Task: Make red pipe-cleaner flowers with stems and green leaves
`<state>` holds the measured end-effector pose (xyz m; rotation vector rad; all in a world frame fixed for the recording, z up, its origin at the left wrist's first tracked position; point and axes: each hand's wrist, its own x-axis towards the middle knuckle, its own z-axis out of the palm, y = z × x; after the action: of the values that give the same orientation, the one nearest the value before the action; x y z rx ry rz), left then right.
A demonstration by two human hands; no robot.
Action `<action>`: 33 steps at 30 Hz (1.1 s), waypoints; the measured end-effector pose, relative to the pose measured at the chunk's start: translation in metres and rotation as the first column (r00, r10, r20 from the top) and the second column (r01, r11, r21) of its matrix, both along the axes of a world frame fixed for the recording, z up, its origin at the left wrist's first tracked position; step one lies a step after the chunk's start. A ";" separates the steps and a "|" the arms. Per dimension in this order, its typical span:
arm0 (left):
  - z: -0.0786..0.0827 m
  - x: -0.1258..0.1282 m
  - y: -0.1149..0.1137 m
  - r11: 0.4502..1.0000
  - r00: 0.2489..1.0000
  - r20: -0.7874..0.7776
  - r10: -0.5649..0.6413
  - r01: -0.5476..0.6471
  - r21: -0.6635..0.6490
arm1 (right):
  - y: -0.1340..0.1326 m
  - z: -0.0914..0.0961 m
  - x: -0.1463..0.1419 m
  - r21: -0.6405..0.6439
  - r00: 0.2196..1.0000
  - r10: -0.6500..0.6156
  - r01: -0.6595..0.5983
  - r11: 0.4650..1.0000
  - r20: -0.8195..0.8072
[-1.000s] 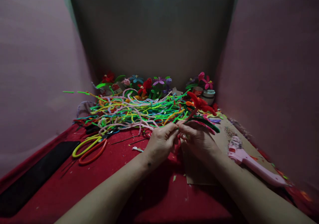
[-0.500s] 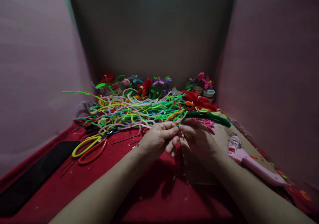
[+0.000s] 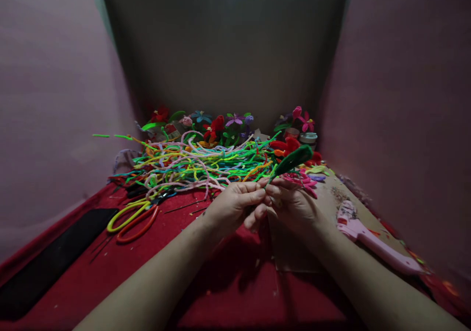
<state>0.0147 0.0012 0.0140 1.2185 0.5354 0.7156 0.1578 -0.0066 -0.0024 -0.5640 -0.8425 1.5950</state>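
My left hand [image 3: 232,204] and my right hand [image 3: 292,204] meet at the middle of the red table, fingers pinched together on the lower end of a dark green pipe cleaner [image 3: 290,161]. The green piece slants up and to the right from my fingertips. Behind it stands a red pipe-cleaner flower [image 3: 289,146] with an orange centre; whether my hands hold its stem too is hidden. A pink pipe-cleaner flower [image 3: 303,181] lies just right of my right hand.
A tangled heap of coloured pipe cleaners [image 3: 198,162] covers the back of the table, with finished flowers [image 3: 217,123] along the wall. Yellow and orange scissors [image 3: 132,218] lie at left beside a black flat object [image 3: 51,262]. A pink glue gun [image 3: 371,242] rests on cardboard [image 3: 294,252] at right.
The dark green pipe cleaner has swung from lying out to the right to slanting upward. Both hands stayed pinched together, shifting slightly.
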 end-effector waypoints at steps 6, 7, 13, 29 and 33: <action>0.001 0.006 -0.010 0.822 0.865 -0.251 0.434 -0.267 0.503 | 0.004 -0.007 0.000 -0.043 0.996 -0.085 0.086 0.995 0.036; -0.001 0.007 -0.010 0.762 0.830 -0.249 0.500 -0.284 0.582 | 0.005 -0.009 0.000 -0.052 0.994 -0.098 0.101 0.994 0.042; -0.011 0.009 -0.011 0.648 0.765 -0.210 0.608 -0.326 0.688 | 0.008 -0.016 0.001 -0.020 0.995 -0.086 0.087 0.996 0.049; -0.002 0.000 0.002 0.987 0.986 0.050 0.158 -0.158 -0.010 | 0.000 0.000 -0.002 0.093 0.990 -0.026 0.013 0.996 0.142; 0.001 0.001 -0.001 0.986 0.986 0.099 0.131 -0.120 -0.114 | 0.001 -0.001 -0.001 0.125 0.992 0.009 -0.024 0.992 0.122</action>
<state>0.0153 0.0001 0.0154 1.0467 0.5588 0.8430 0.1570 -0.0055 -0.0038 -0.5687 -1.0339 1.5219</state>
